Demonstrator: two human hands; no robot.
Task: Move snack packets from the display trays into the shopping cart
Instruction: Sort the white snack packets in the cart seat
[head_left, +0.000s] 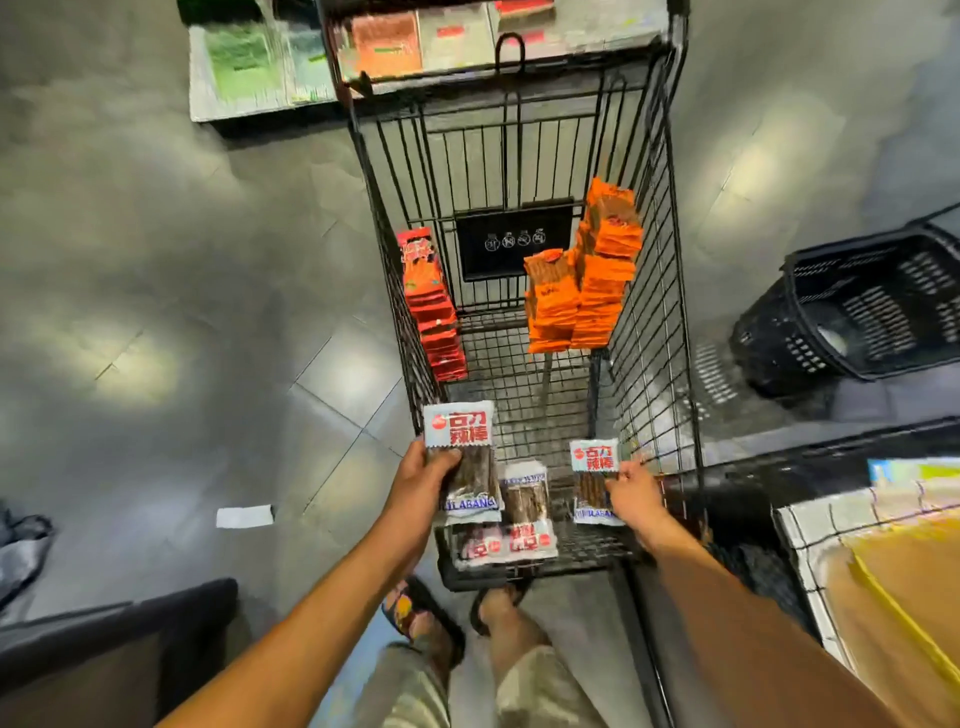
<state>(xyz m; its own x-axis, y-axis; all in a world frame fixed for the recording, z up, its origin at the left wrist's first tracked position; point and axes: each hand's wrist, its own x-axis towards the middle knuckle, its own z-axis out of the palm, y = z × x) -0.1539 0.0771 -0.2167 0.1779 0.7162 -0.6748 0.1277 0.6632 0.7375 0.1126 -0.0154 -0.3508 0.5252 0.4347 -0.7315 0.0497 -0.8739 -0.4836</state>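
Observation:
A black wire shopping cart (649, 322) stands in front of me. My left hand (423, 483) grips a white snack packet (462, 441) with red lettering over the cart's near left corner. My right hand (631, 488) pinches a second, matching packet (595, 467) at the near right. More white packets (524, 499) lie on the cart floor between my hands. A row of red packets (434, 306) leans on the left wall, and orange packets (587, 280) are stacked at the far right.
Display trays with green and orange packets (322, 57) sit beyond the cart. A black plastic basket (862, 306) lies on the floor at right. A tray with yellow goods (893, 582) is at lower right. A white paper scrap (244, 516) lies on the grey floor.

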